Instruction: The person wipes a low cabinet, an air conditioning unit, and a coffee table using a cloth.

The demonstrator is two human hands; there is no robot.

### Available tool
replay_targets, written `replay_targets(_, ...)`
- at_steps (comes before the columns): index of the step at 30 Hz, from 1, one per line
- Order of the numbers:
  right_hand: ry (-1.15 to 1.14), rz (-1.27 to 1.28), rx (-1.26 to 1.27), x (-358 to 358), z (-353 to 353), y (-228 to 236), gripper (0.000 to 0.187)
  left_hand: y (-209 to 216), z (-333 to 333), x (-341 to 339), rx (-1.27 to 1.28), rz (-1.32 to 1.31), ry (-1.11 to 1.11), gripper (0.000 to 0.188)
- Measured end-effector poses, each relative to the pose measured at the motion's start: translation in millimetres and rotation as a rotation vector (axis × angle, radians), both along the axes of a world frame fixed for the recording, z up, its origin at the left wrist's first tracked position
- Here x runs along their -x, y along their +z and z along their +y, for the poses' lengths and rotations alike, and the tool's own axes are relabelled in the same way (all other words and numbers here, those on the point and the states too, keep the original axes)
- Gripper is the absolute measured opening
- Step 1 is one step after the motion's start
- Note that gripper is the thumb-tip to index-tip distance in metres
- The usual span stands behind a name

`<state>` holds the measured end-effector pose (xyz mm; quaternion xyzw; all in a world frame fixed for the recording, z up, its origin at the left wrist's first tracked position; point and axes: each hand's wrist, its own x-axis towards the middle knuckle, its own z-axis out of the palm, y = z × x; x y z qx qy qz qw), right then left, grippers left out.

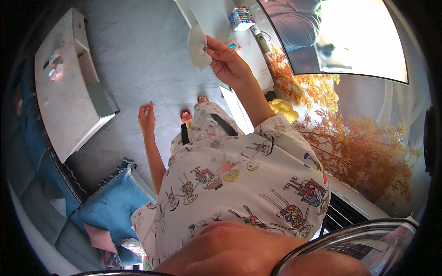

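"Right hand [228, 62] first: it's raised out in front. What's around it?"

"Grey tiled floor [142, 55] below, with faint veins. To the left, a white table [60, 101] with a marbled top, beside a blue sofa [34, 202] carrying a blue cushion [110, 202] and a smaller pink one. To the right, a lit screen [354, 37], orange-leaved branches [359, 152] and a low white cabinet [258, 64]."

"How far open is that hand?"

"Closed in a pinch. Thumb and fingers grip one edge of a thin white sheet [199, 50] (tissue-like, though I couldn't swear to it), which stands out to the left of the fingertips, over the floor."

"And the other?"

"Left hand [146, 118] hangs lower, above the floor, its fingers partly curled. I can't tell whether anything sits between the fingertips."

"Any containers?"

"One box [241, 19] covered in colourful dots, on the cabinet near the screen; its contents are hidden from this angle. The table has an opening [86, 68] in its side, too shadowed to read, and small pinkish items [56, 71] lie on its top."
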<state>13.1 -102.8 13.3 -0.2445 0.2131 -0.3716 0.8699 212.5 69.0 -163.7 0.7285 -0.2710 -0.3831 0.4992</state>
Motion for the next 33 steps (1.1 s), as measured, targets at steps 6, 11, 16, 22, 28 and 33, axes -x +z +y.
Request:
replay_targets(6, 0.159, -0.266, -0.064, -17.5, -4.5, -21.3, 0.039, 69.2, -35.6, -9.3, 0.218, 0.086, 0.021, 0.020)
replay_targets(11, -0.030, 0.078, -0.151, -35.5, -38.7, -32.4, 0.037, 84.0, -84.5, -26.5, 0.262, 0.126, -0.097, 0.017)
replay_targets(16, -0.032, 0.082, -0.313, -69.4, -46.3, -47.5, 0.035, 110.6, -127.4, -51.2, 0.302, 0.131, -0.316, 0.010)
replay_targets(22, -0.095, -0.020, -0.435, -128.2, -73.9, -39.7, 0.029, 127.2, -156.0, -108.8, 0.341, 0.138, -0.455, 0.031)
replay_targets(28, -0.020, -0.137, -0.272, -162.4, -81.6, 7.2, 0.030, 106.7, -111.8, -164.3, 0.188, 0.027, -0.408, 0.024)
replay_targets(33, 0.029, 0.119, -0.348, -162.3, 5.3, -31.4, 0.030, 69.5, 15.6, -139.0, 0.180, 0.336, -0.170, 0.024)
